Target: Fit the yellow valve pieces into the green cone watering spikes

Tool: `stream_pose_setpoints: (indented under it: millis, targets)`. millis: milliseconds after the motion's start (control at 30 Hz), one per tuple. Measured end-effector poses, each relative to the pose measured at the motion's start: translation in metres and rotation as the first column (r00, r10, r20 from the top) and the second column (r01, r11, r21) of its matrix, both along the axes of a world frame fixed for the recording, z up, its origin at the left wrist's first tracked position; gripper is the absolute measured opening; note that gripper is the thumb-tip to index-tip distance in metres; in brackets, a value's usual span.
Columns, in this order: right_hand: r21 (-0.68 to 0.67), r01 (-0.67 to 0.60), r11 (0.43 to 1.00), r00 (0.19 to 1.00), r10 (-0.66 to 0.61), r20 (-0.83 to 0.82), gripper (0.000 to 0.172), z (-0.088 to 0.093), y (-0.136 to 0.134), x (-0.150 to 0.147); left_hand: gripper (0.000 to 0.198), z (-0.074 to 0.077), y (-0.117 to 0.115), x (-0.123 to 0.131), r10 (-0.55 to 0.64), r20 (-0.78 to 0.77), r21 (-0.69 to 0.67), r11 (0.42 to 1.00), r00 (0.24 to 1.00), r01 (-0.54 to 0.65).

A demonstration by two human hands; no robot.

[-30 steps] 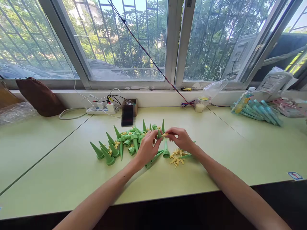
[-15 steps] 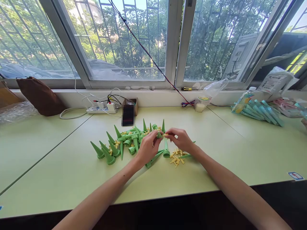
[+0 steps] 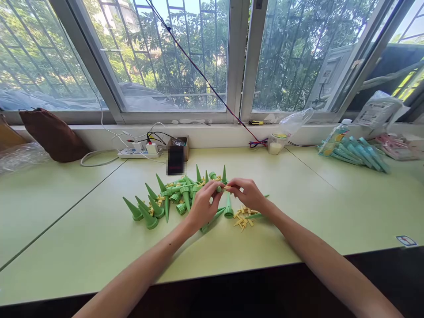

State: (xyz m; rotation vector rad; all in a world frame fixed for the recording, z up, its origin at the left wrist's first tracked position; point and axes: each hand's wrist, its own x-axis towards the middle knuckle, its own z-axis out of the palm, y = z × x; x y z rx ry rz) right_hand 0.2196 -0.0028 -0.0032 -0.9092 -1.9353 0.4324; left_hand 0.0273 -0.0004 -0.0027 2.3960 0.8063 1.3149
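Note:
My left hand [image 3: 202, 206] is closed round a green plastic spike [image 3: 219, 189], most of it hidden by the fingers. Between the fingertips of my right hand [image 3: 247, 193] is a small yellow plastic fitting [image 3: 227, 188], which meets the green spike or comes very close to it. Beneath the hands, a green spike with a ribbed cap [image 3: 228, 211] points away from me. A small heap of yellow fittings [image 3: 244, 219] lies below my right wrist. Left of my left hand spreads a pile of green spikes [image 3: 184, 191], mixed with yellow pieces.
Behind the pile are a dark phone-like device [image 3: 175, 160], a small box [image 3: 184, 143] and a power strip [image 3: 132, 153]. A brown bag [image 3: 54, 136] stands at the left. A tub [image 3: 275, 145] and a bottle [image 3: 335, 138] beside teal packets [image 3: 364, 154] line the back right.
The green spike in my left hand has turned slightly, and my fingertips have come closer together round the joint. The whole view has shifted a little.

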Motion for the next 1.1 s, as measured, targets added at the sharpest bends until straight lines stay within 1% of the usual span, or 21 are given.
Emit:
stream_pose_setpoints:
  millis: [267, 467, 567, 667, 800, 967, 1100]
  targets:
    - [-0.019, 0.001, 1.000, 1.000, -0.001, 0.012, 0.022, 0.0026, -0.0017, 0.0007, 0.013, -0.0005, -0.0011, 0.0002, -0.008, -0.002, 0.008, 1.000, 1.000, 0.008]
    - [0.002, -0.005, 1.000, 0.999, 0.004, 0.048, 0.029, 0.0027, -0.0013, 0.0013, 0.013, -0.0014, -0.0027, 0.0017, -0.022, -0.001, -0.001, 1.000, 1.000, 0.022]
    - [0.003, -0.003, 1.000, 0.998, 0.003, 0.070, 0.036, 0.0021, -0.0014, 0.0014, 0.014, -0.0020, -0.0036, 0.0018, -0.031, -0.004, 0.000, 1.000, 0.999, 0.031]
    - [0.007, 0.000, 1.000, 0.996, -0.001, 0.091, 0.042, 0.0025, -0.0020, 0.0014, 0.017, -0.0034, -0.0038, 0.0016, -0.038, 0.002, -0.019, 0.999, 0.999, 0.038]
    - [0.000, -0.004, 1.000, 0.994, 0.004, 0.111, 0.046, 0.0024, -0.0023, 0.0011, 0.019, -0.0042, -0.0038, 0.0019, -0.045, 0.021, -0.056, 0.997, 0.999, 0.046]
    - [-0.036, -0.009, 0.999, 0.996, 0.012, 0.083, 0.044, -0.0006, -0.0015, 0.0000, 0.017, -0.0015, -0.0038, 0.0035, -0.027, 0.042, -0.076, 0.997, 0.999, 0.030]
    - [-0.034, -0.006, 0.999, 0.998, 0.008, 0.069, 0.035, 0.0003, -0.0035, -0.0023, 0.012, 0.0008, -0.0033, 0.0039, 0.007, 0.082, -0.104, 0.995, 0.997, 0.001]
